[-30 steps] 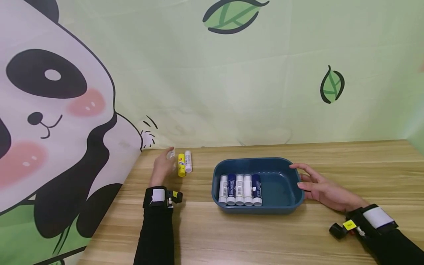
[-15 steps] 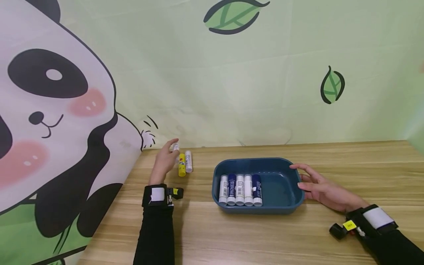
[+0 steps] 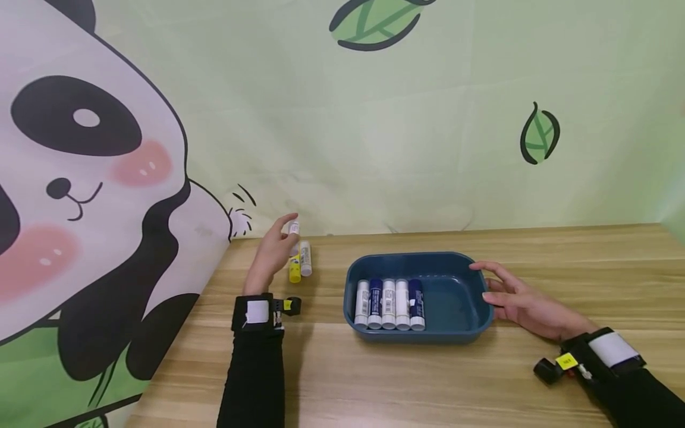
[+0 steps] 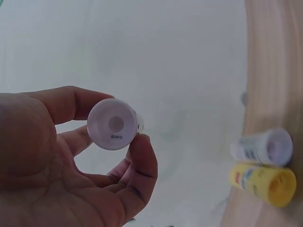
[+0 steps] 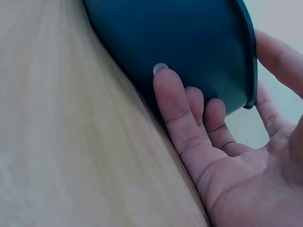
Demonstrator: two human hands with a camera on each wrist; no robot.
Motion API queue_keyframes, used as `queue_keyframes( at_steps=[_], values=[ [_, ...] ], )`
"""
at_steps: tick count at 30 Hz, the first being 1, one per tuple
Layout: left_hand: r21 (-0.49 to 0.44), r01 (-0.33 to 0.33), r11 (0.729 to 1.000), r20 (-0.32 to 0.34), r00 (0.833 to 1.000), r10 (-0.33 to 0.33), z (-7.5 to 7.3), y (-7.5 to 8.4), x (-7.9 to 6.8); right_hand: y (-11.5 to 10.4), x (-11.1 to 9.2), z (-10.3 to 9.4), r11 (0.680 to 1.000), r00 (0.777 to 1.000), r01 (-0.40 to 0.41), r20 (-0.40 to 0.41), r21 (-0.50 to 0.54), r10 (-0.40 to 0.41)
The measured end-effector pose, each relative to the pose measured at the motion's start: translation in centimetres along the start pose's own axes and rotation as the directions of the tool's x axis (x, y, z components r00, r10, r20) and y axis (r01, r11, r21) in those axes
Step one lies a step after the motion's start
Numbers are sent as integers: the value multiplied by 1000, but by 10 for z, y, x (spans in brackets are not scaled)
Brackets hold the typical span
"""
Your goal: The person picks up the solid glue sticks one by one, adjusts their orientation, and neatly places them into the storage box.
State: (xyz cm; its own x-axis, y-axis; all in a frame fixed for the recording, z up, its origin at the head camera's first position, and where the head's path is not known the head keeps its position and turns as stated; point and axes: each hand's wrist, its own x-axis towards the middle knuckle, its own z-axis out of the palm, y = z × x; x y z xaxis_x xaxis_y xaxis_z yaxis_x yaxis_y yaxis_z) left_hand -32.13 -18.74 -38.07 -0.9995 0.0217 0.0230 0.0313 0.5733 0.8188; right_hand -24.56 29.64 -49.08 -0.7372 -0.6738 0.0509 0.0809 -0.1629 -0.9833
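My left hand (image 3: 272,252) pinches a white glue stick (image 3: 294,229) between thumb and fingers, raised above the table near its back edge. In the left wrist view, the round end of this glue stick (image 4: 112,124) faces the camera. Below it on the table lie a yellow glue stick (image 3: 295,270), partly hidden, and a second white glue stick (image 3: 305,258), side by side. My right hand (image 3: 527,303) holds the right end of a blue bin (image 3: 417,337), thumb at the rim and several fingertips against the outer wall (image 5: 189,52).
Several white and dark blue glue sticks (image 3: 389,304) lie in a row in the bin's left half. Bare bin floor (image 3: 449,303) shows to their right. Behind the wooden table (image 3: 407,386) hangs a green backdrop (image 3: 374,137) with a panda print.
My left hand has lifted the white glue stick off the table and moved up and to the right, now over the yellow one. The right hand stays at the bin.
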Motion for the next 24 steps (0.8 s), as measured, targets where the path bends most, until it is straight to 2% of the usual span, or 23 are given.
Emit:
queue_keyframes(
  at_steps=[6,13,20,24],
  values=[
    [10,-68,998,60,996,67,9,21,-7,-1,0,0,1000,1000,1,-4,-6,-1],
    [6,-128,992,124,984,126,27,40,-13,0,0,1,1000,1000,12,-11,-12,-12],
    [-6,-188,982,184,965,186,47,60,-21,-1,0,0,1000,1000,4,-9,-2,-4],
    [0,-224,975,239,946,217,55,69,-27,-1,0,0,1000,1000,-1,-9,4,1]
  ],
)
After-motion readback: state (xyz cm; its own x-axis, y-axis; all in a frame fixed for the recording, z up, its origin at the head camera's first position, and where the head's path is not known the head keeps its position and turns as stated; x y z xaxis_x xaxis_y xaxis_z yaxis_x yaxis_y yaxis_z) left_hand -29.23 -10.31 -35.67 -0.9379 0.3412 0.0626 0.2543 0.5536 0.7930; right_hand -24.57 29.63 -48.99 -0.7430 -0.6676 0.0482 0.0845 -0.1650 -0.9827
